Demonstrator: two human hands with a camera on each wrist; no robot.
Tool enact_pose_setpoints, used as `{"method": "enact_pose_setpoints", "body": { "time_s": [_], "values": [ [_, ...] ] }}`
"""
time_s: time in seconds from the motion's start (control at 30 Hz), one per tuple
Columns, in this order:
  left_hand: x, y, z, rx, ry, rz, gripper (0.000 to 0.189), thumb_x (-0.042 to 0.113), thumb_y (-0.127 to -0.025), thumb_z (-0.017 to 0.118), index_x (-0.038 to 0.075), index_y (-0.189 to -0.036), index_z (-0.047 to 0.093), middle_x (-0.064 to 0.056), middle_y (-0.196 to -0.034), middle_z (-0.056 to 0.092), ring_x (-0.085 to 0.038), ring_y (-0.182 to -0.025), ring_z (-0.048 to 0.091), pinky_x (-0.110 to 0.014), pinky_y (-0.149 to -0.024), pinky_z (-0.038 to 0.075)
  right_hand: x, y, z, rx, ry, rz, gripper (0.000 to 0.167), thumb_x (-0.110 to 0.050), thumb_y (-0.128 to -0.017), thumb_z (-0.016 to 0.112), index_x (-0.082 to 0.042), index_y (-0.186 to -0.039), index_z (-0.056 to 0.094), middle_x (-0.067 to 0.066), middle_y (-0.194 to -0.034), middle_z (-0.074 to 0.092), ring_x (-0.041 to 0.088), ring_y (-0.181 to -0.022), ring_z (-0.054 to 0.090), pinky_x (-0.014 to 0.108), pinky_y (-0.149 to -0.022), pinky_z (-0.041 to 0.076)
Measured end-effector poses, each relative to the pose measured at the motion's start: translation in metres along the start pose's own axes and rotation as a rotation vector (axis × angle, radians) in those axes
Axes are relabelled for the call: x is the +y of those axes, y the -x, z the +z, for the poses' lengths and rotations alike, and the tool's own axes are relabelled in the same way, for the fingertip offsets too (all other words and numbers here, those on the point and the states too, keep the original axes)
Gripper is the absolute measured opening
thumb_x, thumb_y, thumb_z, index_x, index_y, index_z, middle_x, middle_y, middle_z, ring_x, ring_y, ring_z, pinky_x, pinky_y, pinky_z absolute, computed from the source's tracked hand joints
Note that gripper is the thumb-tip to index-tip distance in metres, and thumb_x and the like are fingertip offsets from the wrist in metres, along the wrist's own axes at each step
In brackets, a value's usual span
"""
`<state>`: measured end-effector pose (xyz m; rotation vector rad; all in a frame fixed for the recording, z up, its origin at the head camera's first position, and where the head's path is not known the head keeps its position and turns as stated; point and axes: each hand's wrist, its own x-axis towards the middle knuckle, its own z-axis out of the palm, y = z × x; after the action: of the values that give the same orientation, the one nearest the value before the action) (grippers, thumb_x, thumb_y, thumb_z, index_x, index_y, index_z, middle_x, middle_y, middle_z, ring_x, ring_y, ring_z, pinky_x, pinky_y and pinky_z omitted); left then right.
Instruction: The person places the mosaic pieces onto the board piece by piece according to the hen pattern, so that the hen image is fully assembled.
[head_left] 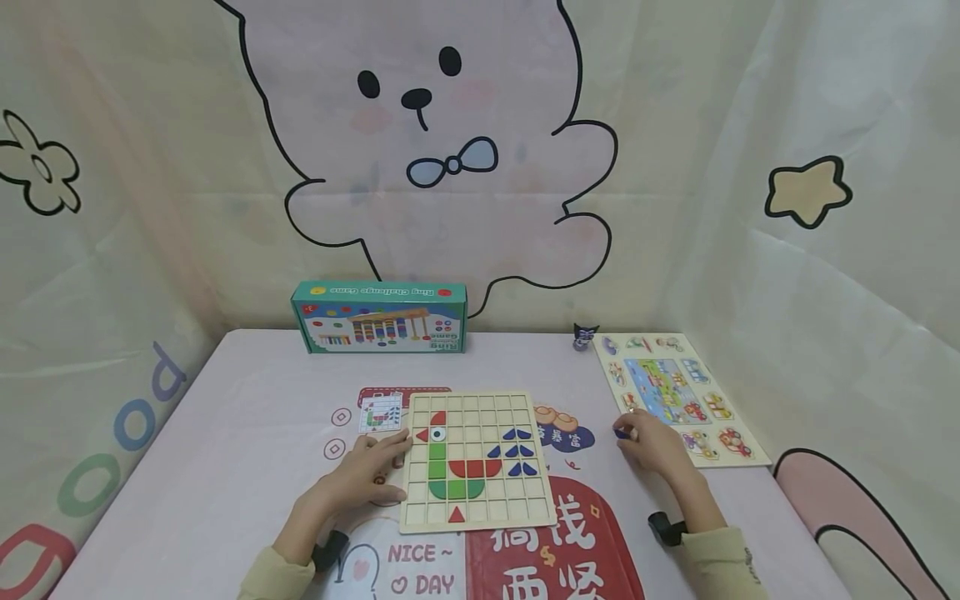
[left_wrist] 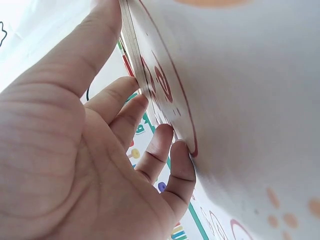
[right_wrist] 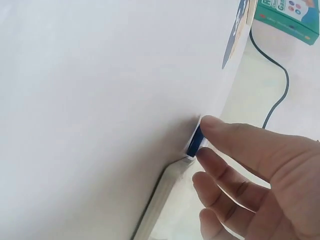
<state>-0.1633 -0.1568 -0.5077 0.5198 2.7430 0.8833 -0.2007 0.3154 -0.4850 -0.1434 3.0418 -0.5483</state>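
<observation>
A wooden grid board point(head_left: 517, 508) lies on the table, with red, green and blue pieces forming a bird-like picture. My left hand point(head_left: 367, 471) rests at its left edge, thumb and fingertips against the side; in the left wrist view the fingers are loosely bent and the thumb point(left_wrist: 95, 45) is straight. Between thumb and index finger, my right hand point(head_left: 651, 442) pinches a small blue piece point(right_wrist: 196, 142) close over the table, by the left edge of a picture puzzle board point(head_left: 738, 421). A small pattern card point(head_left: 381, 413) lies beside the grid board, at its upper left.
At the back of the table stands a green game box point(head_left: 378, 318). A small dark figurine point(head_left: 584, 337) is near the puzzle board's far corner. Printed red and blue drawings cover part of the tablecloth point(head_left: 225, 467), and a cartoon curtain point(head_left: 675, 250) hangs behind.
</observation>
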Motion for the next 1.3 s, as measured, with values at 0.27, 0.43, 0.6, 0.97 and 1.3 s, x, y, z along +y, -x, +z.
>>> {"method": "enact_pose_setpoints", "body": {
  "time_s": [0.27,0.43,0.6,0.97,1.3],
  "values": [
    [0.001,0.001,0.000,0.002,0.003,0.009,0.076,0.036,-0.071,0.077,0.020,-0.138,0.046,0.004,-0.150,0.032,-0.016,-0.098,0.033,-0.034,-0.074,0.035,0.005,-0.003,0.001,-0.022,0.001,0.010,0.019,-0.013,-0.081,0.069,-0.007,-0.099,0.067,0.006,-0.090,0.063,0.016,-0.070,0.052,0.030,-0.059,0.042],
    [0.000,0.000,0.002,0.005,-0.004,0.002,0.076,0.037,-0.070,0.077,0.021,-0.138,0.046,0.005,-0.149,0.033,-0.015,-0.099,0.033,-0.035,-0.075,0.036,0.002,0.000,0.002,-0.024,-0.026,0.003,0.015,-0.012,-0.082,0.068,-0.008,-0.096,0.067,0.003,-0.083,0.061,0.016,-0.069,0.051,0.031,-0.060,0.042],
    [0.000,0.000,0.002,0.005,0.000,0.003,0.076,0.037,-0.070,0.077,0.021,-0.138,0.046,0.004,-0.149,0.033,-0.016,-0.099,0.033,-0.035,-0.076,0.036,-0.005,0.003,0.004,-0.012,-0.027,-0.042,0.013,-0.012,-0.081,0.069,-0.009,-0.093,0.067,0.000,-0.079,0.059,0.014,-0.070,0.051,0.031,-0.063,0.043],
    [0.000,0.001,0.000,-0.002,0.018,-0.011,0.077,0.040,-0.070,0.077,0.022,-0.138,0.046,0.007,-0.149,0.033,-0.016,-0.100,0.033,-0.035,-0.075,0.036,-0.030,0.010,0.009,-0.031,-0.016,-0.080,0.014,-0.014,-0.079,0.071,-0.013,-0.093,0.068,-0.004,-0.076,0.058,0.011,-0.067,0.048,0.029,-0.061,0.040],
    [0.001,0.000,-0.001,-0.003,0.019,-0.015,0.077,0.039,-0.070,0.077,0.022,-0.138,0.046,0.007,-0.149,0.033,-0.015,-0.099,0.033,-0.034,-0.076,0.036,-0.051,0.017,0.016,-0.017,-0.027,-0.120,0.013,-0.015,-0.078,0.072,-0.015,-0.090,0.068,-0.007,-0.076,0.058,0.009,-0.065,0.047,0.027,-0.059,0.039]
  ]
}}
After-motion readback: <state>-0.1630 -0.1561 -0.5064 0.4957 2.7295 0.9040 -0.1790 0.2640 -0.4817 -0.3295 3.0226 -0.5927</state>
